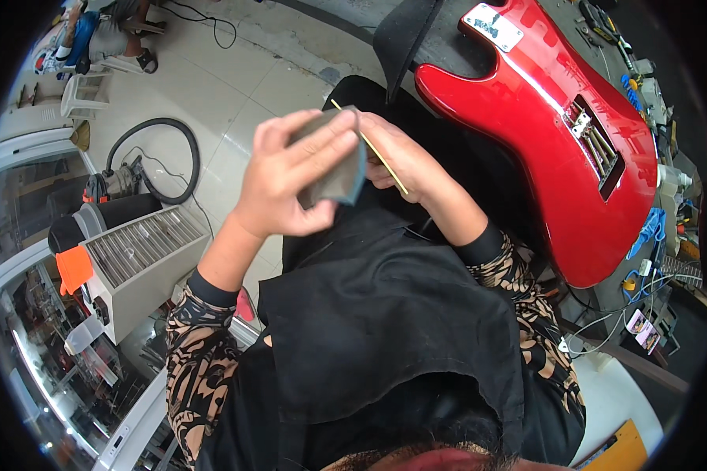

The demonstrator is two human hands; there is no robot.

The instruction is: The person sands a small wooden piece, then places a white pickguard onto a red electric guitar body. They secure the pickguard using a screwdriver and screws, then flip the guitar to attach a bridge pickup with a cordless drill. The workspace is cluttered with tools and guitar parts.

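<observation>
a thin yellow strip (386, 166) is in front of you, above your lap, slanting from upper left down to lower right. it lies across the palm side of your right hand (404, 159), its lower end reaching near the heel of that hand. how tightly your right fingers close on it you cannot be told, since they are partly hidden.

a grey-brown pad (322, 187) with a blue edge is gripped in your left hand (287, 173), fingers spread over its face and thumb at its lower edge. the pad is just beside the strip and overlaps part of it from this view (whether the two touch is unclear).

below your hands, a black apron (393, 306) covers your front and lap; patterned sleeves (204, 345) end in dark cuffs.

to your right, a glossy red guitar body (526, 118) rests on a grey bench (454, 56), with metal springs (597, 149) in a long opening. tools and cables crowd beyond it.

to your left, a black hose (195, 149) curves over the pale tiled floor (220, 94), near a slatted box (145, 247) with an orange cloth (74, 269). at far upper left, another person (114, 39) sits.
</observation>
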